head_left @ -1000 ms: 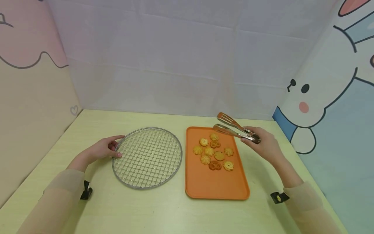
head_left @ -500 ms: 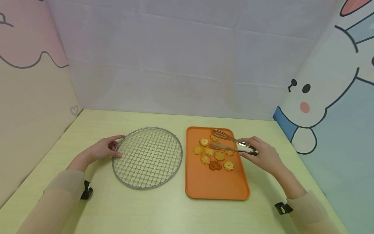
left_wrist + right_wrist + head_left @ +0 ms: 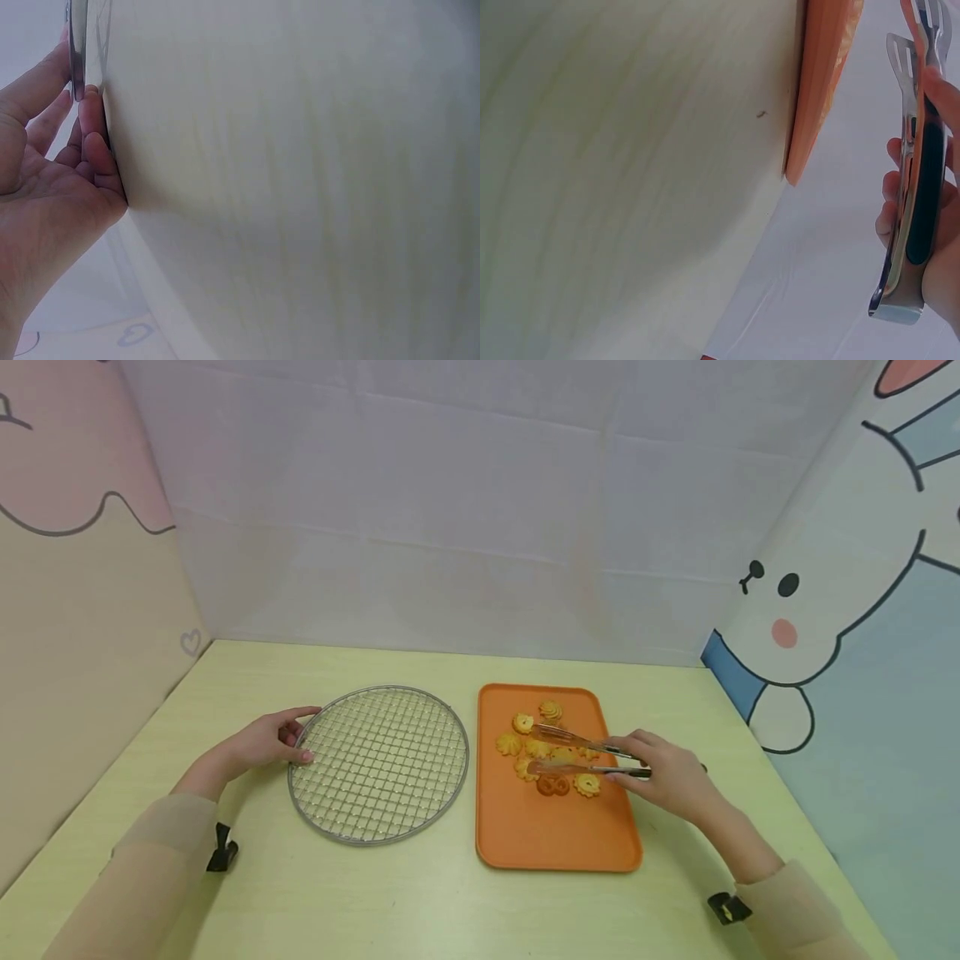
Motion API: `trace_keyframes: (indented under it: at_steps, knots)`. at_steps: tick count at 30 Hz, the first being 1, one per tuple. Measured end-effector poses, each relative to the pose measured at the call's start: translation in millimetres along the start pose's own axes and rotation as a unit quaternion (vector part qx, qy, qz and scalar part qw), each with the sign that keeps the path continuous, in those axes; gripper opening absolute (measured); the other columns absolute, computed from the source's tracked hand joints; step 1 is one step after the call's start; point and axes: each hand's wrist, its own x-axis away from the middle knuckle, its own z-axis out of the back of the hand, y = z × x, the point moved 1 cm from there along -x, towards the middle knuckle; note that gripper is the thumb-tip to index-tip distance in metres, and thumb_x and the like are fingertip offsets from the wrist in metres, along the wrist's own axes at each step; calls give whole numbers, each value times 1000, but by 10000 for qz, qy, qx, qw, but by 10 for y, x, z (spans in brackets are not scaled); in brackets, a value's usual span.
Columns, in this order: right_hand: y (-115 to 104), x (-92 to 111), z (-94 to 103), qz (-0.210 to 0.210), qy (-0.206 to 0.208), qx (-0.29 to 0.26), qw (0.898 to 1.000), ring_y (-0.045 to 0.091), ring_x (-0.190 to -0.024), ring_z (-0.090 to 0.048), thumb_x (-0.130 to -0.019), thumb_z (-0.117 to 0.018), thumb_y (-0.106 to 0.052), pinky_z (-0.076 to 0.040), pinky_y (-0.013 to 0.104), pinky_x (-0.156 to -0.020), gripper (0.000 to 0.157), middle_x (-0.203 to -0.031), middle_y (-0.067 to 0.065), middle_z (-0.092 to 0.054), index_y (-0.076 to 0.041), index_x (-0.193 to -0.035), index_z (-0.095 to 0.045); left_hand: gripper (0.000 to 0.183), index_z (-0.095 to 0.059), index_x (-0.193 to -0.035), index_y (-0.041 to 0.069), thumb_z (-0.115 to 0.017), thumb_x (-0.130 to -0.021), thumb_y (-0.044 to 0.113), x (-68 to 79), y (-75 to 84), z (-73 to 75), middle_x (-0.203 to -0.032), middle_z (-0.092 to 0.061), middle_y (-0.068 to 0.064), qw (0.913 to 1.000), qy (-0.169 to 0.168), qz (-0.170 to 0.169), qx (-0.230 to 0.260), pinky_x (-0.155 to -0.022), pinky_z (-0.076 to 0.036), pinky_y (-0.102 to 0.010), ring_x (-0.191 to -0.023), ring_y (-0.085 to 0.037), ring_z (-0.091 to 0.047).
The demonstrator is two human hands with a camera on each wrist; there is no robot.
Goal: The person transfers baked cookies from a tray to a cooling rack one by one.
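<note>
At the left of the table (image 3: pixel 375 902), the left hand (image 3: pixel 262 743) is gripping the rim of a round wire rack (image 3: pixel 378 766). Just beside it, an orange tray (image 3: pixel 558 843) is holding yellow biscuits (image 3: pixel 508 744) and a brown pretzel (image 3: pixel 552 786). Over these, parted metal tongs (image 3: pixel 581 769) are spreading, their contact unclear; the right hand (image 3: pixel 671 777) is grasping them.

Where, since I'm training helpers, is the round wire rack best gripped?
Grip the rack by its outer rim, likely from the left, as the left hand does: it looks thicker than the mesh, and the orange tray crowds the right.
</note>
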Motion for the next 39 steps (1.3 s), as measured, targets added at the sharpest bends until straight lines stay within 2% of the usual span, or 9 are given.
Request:
trace_keyframes:
  at_steps: [6,13,27,39]
  knots:
    - [-45,13,-72,-13,-250,24,9997,7,-67,-49,-75,-78,-38,-42,21,-54,44,-93,-5,-60,-24,-115,-65,88,-29,-147,5,-78,-77,26,6,-7,-6,-104,-48,-15,9999,66,-72,-41,-65,-38,-26,-82,-18,-42]
    - [-92,1,-83,-201,-631,171,9977,9,-71,-50,-78,-74,-43,-44,25,-59,43,-94,-6,-59,-28,-116,-65,87,-29,-147,4,-78,-77,25,13,0,-16,-103,-48,-15,9999,47,-100,-39,-65,-37,-26,-82,-18,-41]
    - [-208,-59,-46,-246,-794,541,9951,6,-61,-42,-79,-74,-41,-36,23,-50,38,-86,-2,-57,-19,-108,-67,88,-29,-147,5,-78,-77,25,2,-26,-18,-102,-48,-14,9998,82,-162,-39,-64,-36,-26,-81,-18,-41]
    - [-280,-69,-59,-433,-830,556,9941,5,-58,-40,-80,-73,-40,-33,22,-45,33,-80,-6,-54,-21,-106,-66,88,-29,-147,5,-78,-77,26,20,-14,-23,-103,-48,-14,9999,75,-78,-81,-66,-37,-26,-82,-19,-41]
